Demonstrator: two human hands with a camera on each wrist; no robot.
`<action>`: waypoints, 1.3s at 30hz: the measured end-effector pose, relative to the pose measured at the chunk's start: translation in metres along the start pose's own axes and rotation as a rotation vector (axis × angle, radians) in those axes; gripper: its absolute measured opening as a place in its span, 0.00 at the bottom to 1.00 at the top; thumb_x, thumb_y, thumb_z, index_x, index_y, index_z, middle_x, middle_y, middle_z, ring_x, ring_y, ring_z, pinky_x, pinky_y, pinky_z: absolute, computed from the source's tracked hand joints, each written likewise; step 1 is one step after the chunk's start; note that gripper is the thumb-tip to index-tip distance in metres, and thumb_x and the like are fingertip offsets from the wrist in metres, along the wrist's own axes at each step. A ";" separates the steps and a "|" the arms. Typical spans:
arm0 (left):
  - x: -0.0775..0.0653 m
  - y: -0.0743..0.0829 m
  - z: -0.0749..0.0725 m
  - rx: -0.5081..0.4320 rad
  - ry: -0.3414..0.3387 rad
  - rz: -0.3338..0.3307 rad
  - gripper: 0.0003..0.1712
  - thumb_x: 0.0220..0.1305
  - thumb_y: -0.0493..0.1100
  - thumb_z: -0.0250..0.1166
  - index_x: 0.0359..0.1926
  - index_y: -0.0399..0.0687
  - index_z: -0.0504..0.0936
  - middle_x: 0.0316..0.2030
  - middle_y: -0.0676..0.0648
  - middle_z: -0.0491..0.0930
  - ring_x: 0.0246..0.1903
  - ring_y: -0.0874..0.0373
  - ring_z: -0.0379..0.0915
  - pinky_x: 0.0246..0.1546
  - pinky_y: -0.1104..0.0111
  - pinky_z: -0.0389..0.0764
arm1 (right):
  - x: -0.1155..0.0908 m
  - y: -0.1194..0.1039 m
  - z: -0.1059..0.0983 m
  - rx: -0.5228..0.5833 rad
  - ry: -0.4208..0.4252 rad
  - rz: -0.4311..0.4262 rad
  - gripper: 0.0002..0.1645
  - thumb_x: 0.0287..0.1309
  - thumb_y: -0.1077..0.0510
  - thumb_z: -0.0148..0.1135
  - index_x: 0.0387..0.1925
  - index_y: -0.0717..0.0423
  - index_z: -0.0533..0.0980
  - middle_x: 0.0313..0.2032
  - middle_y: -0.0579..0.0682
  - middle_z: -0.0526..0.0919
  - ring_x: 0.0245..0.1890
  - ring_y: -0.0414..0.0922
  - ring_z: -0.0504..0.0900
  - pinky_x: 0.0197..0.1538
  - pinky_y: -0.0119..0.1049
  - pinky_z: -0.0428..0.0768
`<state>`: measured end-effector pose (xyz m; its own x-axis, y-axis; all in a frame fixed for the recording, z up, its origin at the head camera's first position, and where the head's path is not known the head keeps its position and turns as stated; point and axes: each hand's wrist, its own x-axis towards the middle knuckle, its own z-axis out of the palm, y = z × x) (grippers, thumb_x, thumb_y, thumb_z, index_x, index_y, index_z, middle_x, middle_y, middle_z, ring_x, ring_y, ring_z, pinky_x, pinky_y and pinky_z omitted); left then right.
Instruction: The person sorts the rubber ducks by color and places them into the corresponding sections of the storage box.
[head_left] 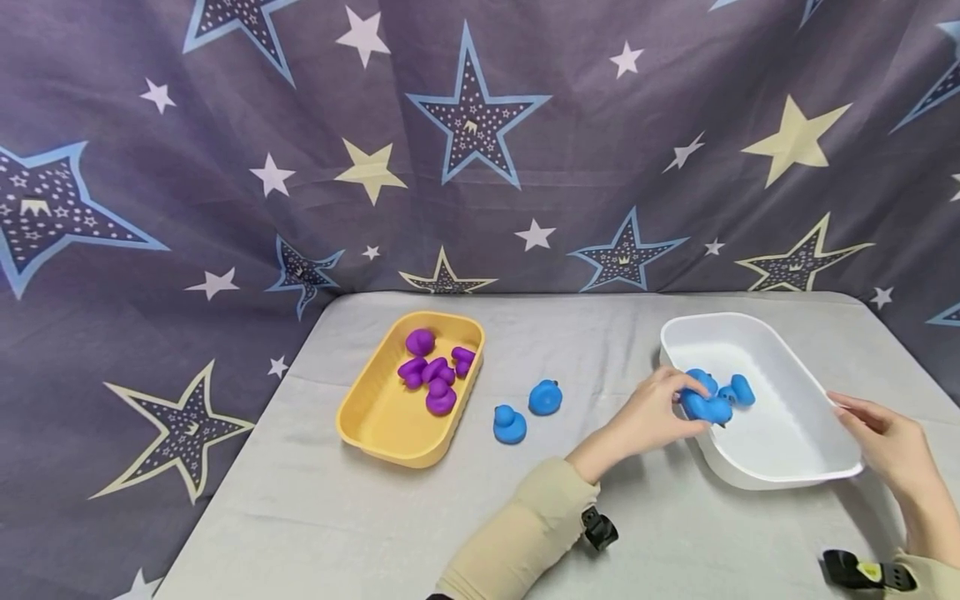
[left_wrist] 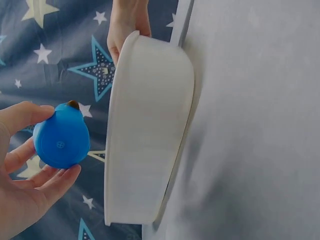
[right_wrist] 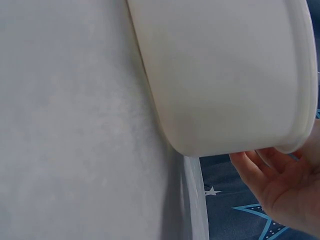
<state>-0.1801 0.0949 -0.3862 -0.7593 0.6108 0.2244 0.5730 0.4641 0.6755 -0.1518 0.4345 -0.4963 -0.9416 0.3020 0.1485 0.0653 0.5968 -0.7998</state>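
Observation:
My left hand point(head_left: 651, 414) pinches a blue rubber duck point(head_left: 703, 407) between thumb and fingers, above the left rim of a white tub point(head_left: 806, 417). In the left wrist view the flat base of this duck point(left_wrist: 61, 137) faces the camera, raised beside the tub wall point(left_wrist: 150, 130). Two more blue ducks point(head_left: 741, 390) lie inside the tub, one partly covered by my fingers. At the tub's right side, my right hand point(head_left: 892, 442) grips the rim; in the right wrist view its fingers point(right_wrist: 250, 172) are against the outer wall, partly hidden by it.
Left of the white tub, two blue ducks point(head_left: 510, 425) sit on the grey-covered table point(head_left: 300, 517). Farther left stands a yellow tub point(head_left: 382, 421) holding several purple ducks point(head_left: 440, 397). A star-patterned curtain point(head_left: 480, 225) hangs behind the table.

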 end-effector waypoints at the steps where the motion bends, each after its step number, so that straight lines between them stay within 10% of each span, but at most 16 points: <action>1: 0.000 0.001 0.002 -0.009 0.004 0.000 0.18 0.47 0.44 0.68 0.42 0.51 0.78 0.45 0.51 0.69 0.38 0.70 0.65 0.38 0.88 0.63 | 0.000 0.000 0.000 0.007 -0.001 0.000 0.19 0.58 0.50 0.53 0.52 0.45 0.74 0.28 0.14 0.69 0.26 0.19 0.70 0.24 0.19 0.69; 39: 0.017 -0.002 0.037 0.092 0.052 0.032 0.18 0.48 0.50 0.68 0.43 0.56 0.78 0.46 0.55 0.69 0.44 0.70 0.64 0.44 0.86 0.59 | 0.002 0.004 0.000 0.014 0.011 -0.002 0.19 0.57 0.51 0.54 0.52 0.45 0.74 0.28 0.14 0.70 0.28 0.17 0.68 0.25 0.17 0.68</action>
<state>-0.1831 0.1284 -0.4098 -0.7538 0.5933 0.2825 0.6213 0.5033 0.6006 -0.1530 0.4375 -0.4994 -0.9381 0.3088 0.1568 0.0582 0.5870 -0.8075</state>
